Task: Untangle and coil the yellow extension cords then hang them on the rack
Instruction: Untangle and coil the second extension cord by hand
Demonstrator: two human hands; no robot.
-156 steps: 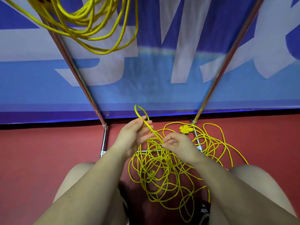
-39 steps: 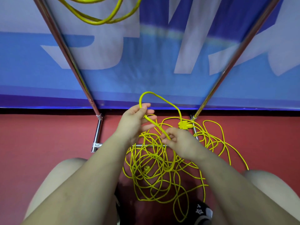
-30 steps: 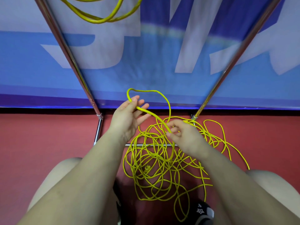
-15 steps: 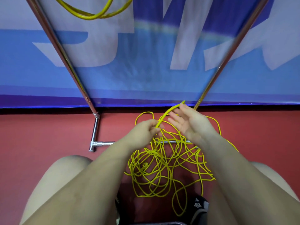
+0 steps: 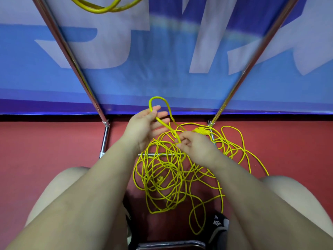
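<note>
My shoe (image 5: pixel 219 225) sits nearest, between my bare knees, with a chrome bar (image 5: pixel 171 244) just in front of it. On the red floor (image 5: pixel 45 150) beyond lies the tangled cord (image 5: pixel 162 177), its loops spread over the rack's (image 5: pixel 72 56) low crossbar. My right hand (image 5: pixel 193 147) hovers above the tangle, fingers curled, pinching a strand that runs up and left. My left hand (image 5: pixel 144 128) is held with fingers straight and spread; the strand crosses them and loops over my thumb. A yellow socket (image 5: pixel 201 131) lies on the floor just past my right hand. The rack's two chrome poles rise in front of a blue banner (image 5: pixel 171 69). A coiled cord (image 5: pixel 106 6) hangs at the very top
</note>
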